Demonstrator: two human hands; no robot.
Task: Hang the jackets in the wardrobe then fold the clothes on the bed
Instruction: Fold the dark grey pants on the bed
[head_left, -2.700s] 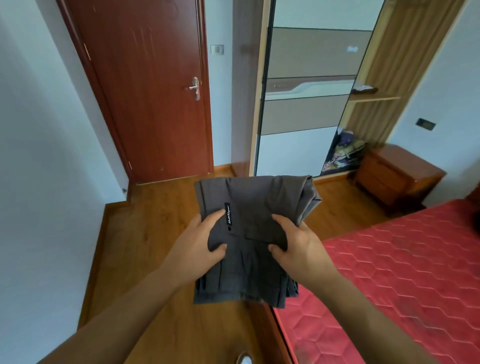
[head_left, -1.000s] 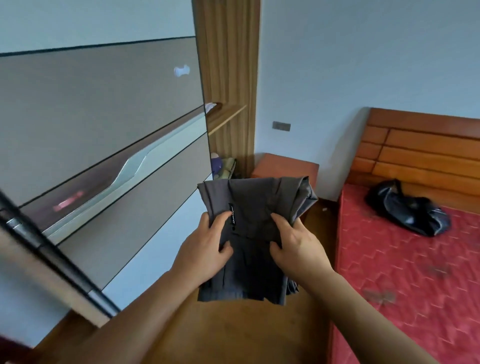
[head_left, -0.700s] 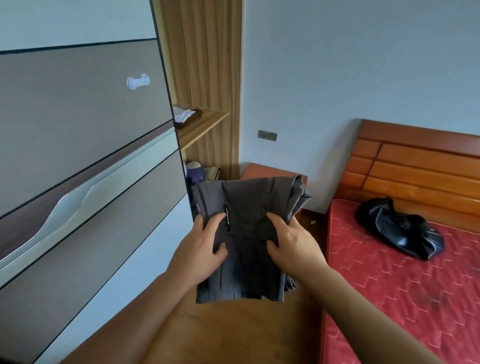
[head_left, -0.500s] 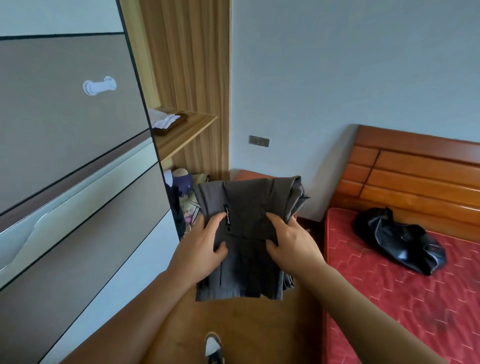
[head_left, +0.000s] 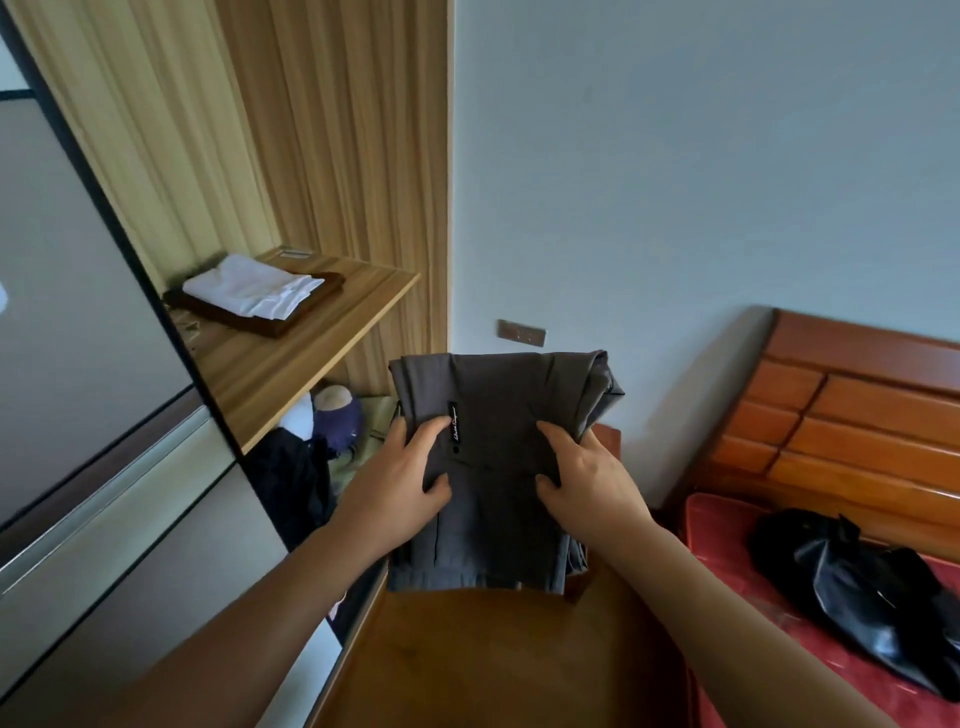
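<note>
Right of the light wooden wardrobe shelf (head_left: 291, 358), and a bit lower than it, two bare hands hold up a folded dark grey cloth bundle (head_left: 498, 395). The left hand (head_left: 400, 488) grips the bundle's left side, with its thumb on top, next to a small black label (head_left: 453, 428). The right hand (head_left: 592, 483) grips the right side the same way. The other fingers of both hands go under the cloth and cannot be seen. The bundle is in the air and touches nothing but the hands.

It looks soft, thin and light. It would flop if held by one corner, and its folds could slip open. Loose layers already stick out on the side far from the shelf. The best hold seems to be the one it has now: fingers under the middle, thumbs on top, one hand on each side, with the bundle kept flat.

On the shelf lies a folded white cloth (head_left: 254, 286) on top of a folded brown one (head_left: 306, 306). Under the shelf sits a messy pile of dark and purple things (head_left: 332, 421). Left of the shelf stands a grey sliding wardrobe door (head_left: 78, 364). Far right of the shelf is a bed with a red cover (head_left: 727, 561) and a wooden headboard (head_left: 857, 415). A shiny black heap (head_left: 857, 582) lies on it; it may be a jacket or a bag.
</note>
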